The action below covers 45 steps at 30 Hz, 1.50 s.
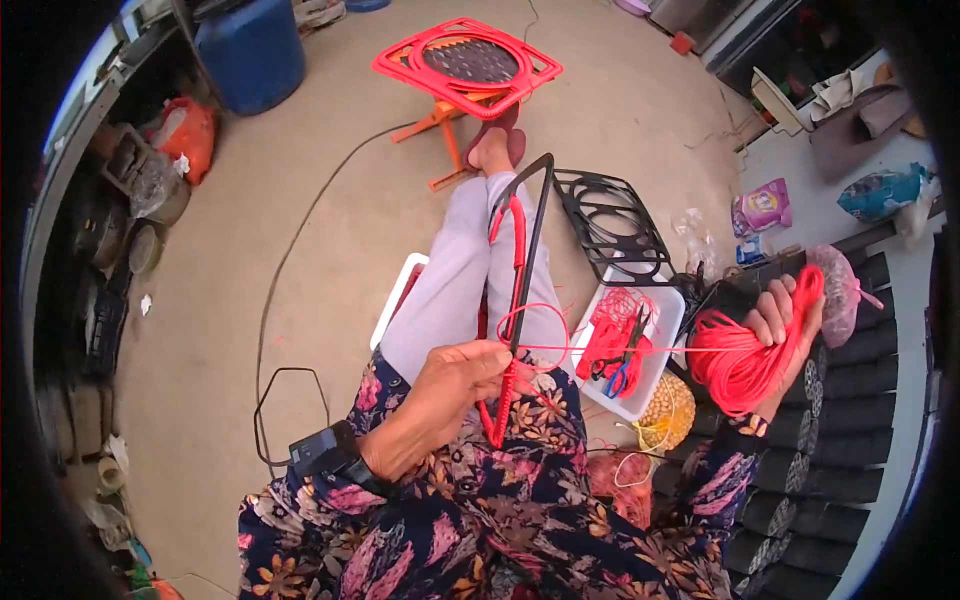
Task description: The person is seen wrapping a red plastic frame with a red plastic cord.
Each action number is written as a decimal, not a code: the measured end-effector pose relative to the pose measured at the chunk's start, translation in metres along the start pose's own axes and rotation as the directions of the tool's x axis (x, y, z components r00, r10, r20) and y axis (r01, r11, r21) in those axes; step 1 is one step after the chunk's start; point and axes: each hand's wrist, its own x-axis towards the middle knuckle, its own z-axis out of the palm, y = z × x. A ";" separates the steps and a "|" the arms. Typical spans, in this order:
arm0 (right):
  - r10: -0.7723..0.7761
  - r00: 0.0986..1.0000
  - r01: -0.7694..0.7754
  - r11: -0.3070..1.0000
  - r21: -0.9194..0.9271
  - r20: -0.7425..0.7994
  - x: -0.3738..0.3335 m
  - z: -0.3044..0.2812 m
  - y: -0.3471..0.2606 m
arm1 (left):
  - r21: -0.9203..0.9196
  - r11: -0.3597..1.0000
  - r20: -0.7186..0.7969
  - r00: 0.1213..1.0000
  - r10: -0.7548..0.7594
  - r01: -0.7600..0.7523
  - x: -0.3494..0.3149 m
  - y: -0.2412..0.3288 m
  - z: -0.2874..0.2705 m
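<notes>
My left hand (445, 392) pinches the side of a black frame (541, 225) that stands tilted over my lap. Red cord (498, 413) is wound tightly along its lower part, and more red covers part of its inner edge. From the pinch, a taut strand (640, 349) runs right to a thick hank of red cord (742, 365). My right hand (780, 315) is closed round that hank, out to the right of my knees. A loose loop of the cord hangs beside the frame.
A white tray (642, 400) holds scissors (628, 355) and red cord. Beyond it lie black frames (612, 222). A red-wrapped square frame (405, 62) rests on an orange stool (440, 125) near my feet. A blue barrel (250, 55) stands far left; a black cable (275, 275) crosses the floor.
</notes>
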 end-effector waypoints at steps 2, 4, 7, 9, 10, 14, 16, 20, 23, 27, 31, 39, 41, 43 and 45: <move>-0.101 0.993 0.079 0.957 -0.280 -0.062 -0.010 -0.026 -0.014 | -0.014 1.000 0.009 1.000 -0.017 0.017 0.001 0.001 0.001; -0.191 0.942 -0.112 0.597 -0.795 -0.276 -0.026 -0.049 -0.009 | -0.016 0.999 0.015 0.999 -0.033 0.033 0.004 0.002 0.003; -0.157 0.903 -0.372 0.180 -0.911 -0.400 -0.043 -0.042 0.045 | 0.038 0.999 0.026 0.999 -0.037 0.036 0.009 0.000 0.004; 0.051 0.932 -0.358 0.286 -0.889 -0.359 -0.050 -0.026 0.087 | 0.020 0.999 0.009 0.999 -0.047 0.047 0.006 -0.001 0.006; 0.210 0.900 -0.434 0.361 -0.826 -0.381 -0.051 -0.017 0.103 | 0.022 0.999 0.002 0.999 -0.049 0.049 0.004 -0.001 0.006; 0.381 0.899 -0.377 0.423 -0.824 -0.215 -0.052 -0.002 0.147 | 0.060 0.996 -0.019 0.998 -0.063 0.064 0.006 -0.001 0.010; 0.421 0.883 -0.400 0.448 -0.799 -0.206 -0.051 0.002 0.154 | 0.069 0.995 -0.044 0.997 -0.069 0.072 0.005 -0.003 0.008; 0.492 0.827 -0.502 0.430 -0.750 -0.272 -0.054 -0.003 0.151 | 0.009 0.998 0.002 0.998 -0.066 0.066 0.003 -0.006 0.006; 0.470 0.841 -0.474 0.398 -0.786 -0.269 -0.052 0.002 0.140 | -0.040 0.997 0.040 0.997 -0.064 0.065 0.002 -0.006 0.008; 0.561 0.804 -0.397 0.257 -0.881 -0.198 -0.053 0.017 0.121 | -0.033 0.999 0.069 0.997 -0.018 0.021 -0.003 -0.005 0.011; 0.594 0.783 -0.616 0.697 -0.368 -0.186 -0.059 0.035 0.097 | -0.049 0.999 0.035 0.999 0.012 -0.010 0.001 -0.018 0.006; 0.444 0.572 -0.367 0.891 -0.268 0.690 -0.030 0.107 0.090 | -0.138 0.985 0.071 0.991 0.118 -0.107 0.005 -0.027 0.008; 0.434 0.577 -0.393 0.890 -0.230 0.692 -0.033 0.118 0.100 | -0.134 0.984 0.077 0.989 0.129 -0.118 0.004 -0.024 0.011; 0.424 0.575 -0.426 0.885 -0.186 0.699 -0.035 0.124 0.110 | -0.131 0.982 0.071 0.987 0.146 -0.136 0.005 -0.023 0.013; 0.405 0.560 -0.410 0.893 -0.183 0.722 -0.040 0.129 0.117 | -0.103 0.985 0.049 0.988 0.145 -0.139 0.005 -0.022 0.016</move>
